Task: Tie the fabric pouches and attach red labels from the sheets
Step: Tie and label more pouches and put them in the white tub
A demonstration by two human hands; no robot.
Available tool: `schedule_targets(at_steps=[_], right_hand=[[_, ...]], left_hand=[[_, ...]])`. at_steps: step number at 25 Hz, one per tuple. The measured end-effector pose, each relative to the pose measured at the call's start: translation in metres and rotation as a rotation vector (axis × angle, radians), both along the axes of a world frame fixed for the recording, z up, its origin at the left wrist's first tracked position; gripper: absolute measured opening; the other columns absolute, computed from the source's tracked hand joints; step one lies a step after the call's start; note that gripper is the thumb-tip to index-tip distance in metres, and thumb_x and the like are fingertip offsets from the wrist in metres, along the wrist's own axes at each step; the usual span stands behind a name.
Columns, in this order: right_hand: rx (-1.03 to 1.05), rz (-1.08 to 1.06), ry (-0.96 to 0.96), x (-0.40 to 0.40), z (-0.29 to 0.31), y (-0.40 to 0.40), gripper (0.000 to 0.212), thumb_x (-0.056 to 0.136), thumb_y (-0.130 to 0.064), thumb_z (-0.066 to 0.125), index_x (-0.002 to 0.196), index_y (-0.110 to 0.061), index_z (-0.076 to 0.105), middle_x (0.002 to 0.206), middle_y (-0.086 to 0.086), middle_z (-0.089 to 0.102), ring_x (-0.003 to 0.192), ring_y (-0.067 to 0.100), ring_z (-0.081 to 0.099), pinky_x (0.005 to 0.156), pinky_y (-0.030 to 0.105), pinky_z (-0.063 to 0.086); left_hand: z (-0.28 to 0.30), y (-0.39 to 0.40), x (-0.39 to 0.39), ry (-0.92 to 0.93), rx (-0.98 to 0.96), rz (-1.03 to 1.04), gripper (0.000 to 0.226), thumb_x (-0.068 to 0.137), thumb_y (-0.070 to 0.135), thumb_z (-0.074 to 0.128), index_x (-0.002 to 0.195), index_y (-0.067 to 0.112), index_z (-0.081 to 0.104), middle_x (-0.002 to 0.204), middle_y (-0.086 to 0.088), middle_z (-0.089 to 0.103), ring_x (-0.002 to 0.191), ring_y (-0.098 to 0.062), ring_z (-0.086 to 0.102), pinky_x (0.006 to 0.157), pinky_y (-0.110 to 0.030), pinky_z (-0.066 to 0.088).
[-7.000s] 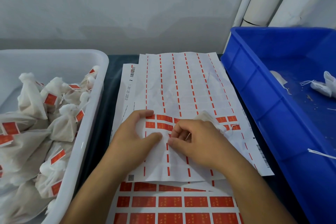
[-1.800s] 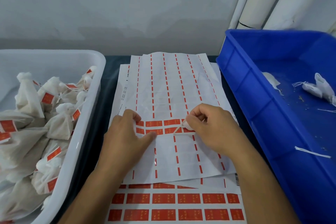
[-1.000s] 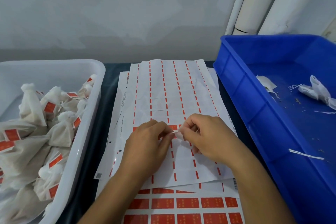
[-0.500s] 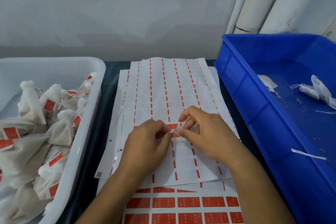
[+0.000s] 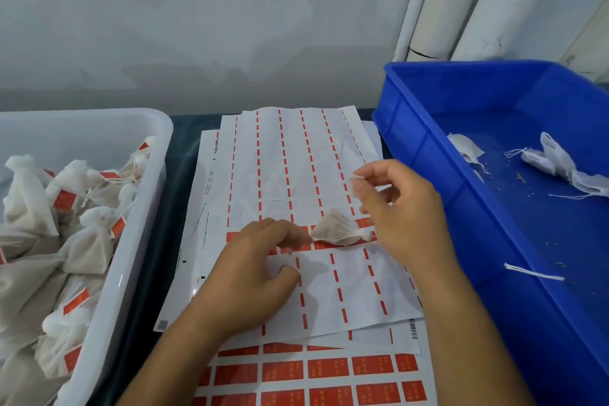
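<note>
From the head camera, a small tied beige fabric pouch (image 5: 337,228) lies on the white label sheet with red labels (image 5: 290,175) between the hands. The left hand (image 5: 253,270) presses the sheet, fingers loosely curled, holding nothing; the right hand (image 5: 400,211) hovers, thumb and forefinger pinched together, on what I cannot tell. A white tub (image 5: 131,241) of labelled pouches stands left, a blue crate (image 5: 438,201) right.

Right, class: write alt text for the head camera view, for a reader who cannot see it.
A small tied pouch lies on a sheet of red labels between a person's two hands: left hand resting on the sheet, right hand raised beside it. A white bin of labelled pouches sits left, a blue bin right.
</note>
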State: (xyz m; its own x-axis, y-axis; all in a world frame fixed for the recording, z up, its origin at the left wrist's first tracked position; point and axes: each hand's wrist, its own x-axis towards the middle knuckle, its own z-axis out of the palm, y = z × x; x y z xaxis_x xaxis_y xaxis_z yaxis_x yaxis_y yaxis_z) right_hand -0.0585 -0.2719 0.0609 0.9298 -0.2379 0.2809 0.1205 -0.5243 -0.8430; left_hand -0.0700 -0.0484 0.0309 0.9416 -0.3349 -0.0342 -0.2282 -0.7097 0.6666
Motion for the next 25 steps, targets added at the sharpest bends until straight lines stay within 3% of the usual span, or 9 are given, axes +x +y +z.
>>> schedule_targets(at_steps=[3,7,10,14,19,25], right_hand=[[0.062,-0.098,-0.044,0.001,-0.001,-0.007,0.005,0.099,-0.038,0.066,0.097,-0.041,0.062,0.102,-0.021,0.066,0.092,-0.001,0.064,0.07,0.018,0.058],[0.174,-0.143,-0.038,0.003,-0.002,-0.011,0.003,0.098,-0.037,0.066,0.097,-0.038,0.063,0.089,-0.018,0.066,0.085,0.001,0.065,0.063,0.013,0.054],[0.352,-0.153,-0.003,0.005,-0.001,-0.008,0.002,0.098,-0.031,0.066,0.099,-0.031,0.065,0.085,-0.01,0.069,0.069,0.005,0.07,0.055,0.014,0.054],[0.496,-0.127,-0.01,0.004,0.001,-0.005,0.005,0.096,-0.022,0.069,0.098,-0.026,0.068,0.085,-0.009,0.072,0.069,0.008,0.072,0.054,0.015,0.054],[0.483,-0.102,-0.003,0.005,-0.002,-0.005,0.012,0.092,-0.017,0.073,0.095,-0.027,0.067,0.086,-0.014,0.073,0.075,0.005,0.071,0.055,0.014,0.054],[0.471,-0.055,-0.024,0.002,0.003,-0.001,0.012,0.094,-0.019,0.071,0.089,-0.028,0.066,0.083,-0.012,0.073,0.075,0.006,0.072,0.056,0.014,0.054]], left_hand=[[0.008,0.004,0.0,0.017,0.165,-0.018,0.022,0.084,0.06,0.055,0.106,0.057,0.051,0.101,0.036,0.056,0.094,0.003,0.058,0.084,-0.014,0.051],[0.015,-0.003,0.008,-0.221,0.474,0.169,0.043,0.089,0.075,0.049,0.124,0.05,0.051,0.11,0.026,0.064,0.086,-0.004,0.059,0.081,-0.026,0.058],[0.017,-0.031,0.01,-0.308,0.354,0.108,0.042,0.09,0.066,0.059,0.127,0.05,0.05,0.121,0.02,0.061,0.097,-0.003,0.052,0.085,-0.024,0.049],[0.008,-0.085,0.016,-0.399,0.309,-0.148,0.053,0.091,0.063,0.06,0.138,0.043,0.042,0.139,0.011,0.053,0.121,-0.013,0.048,0.104,-0.033,0.042],[0.004,-0.109,0.032,-0.456,0.338,-0.209,0.04,0.1,0.05,0.056,0.134,0.028,0.054,0.121,0.005,0.067,0.104,-0.016,0.056,0.096,-0.034,0.049],[0.01,-0.092,0.03,-0.449,0.196,-0.206,0.021,0.101,0.033,0.054,0.122,0.029,0.058,0.109,0.007,0.069,0.087,-0.01,0.051,0.08,-0.022,0.044]])
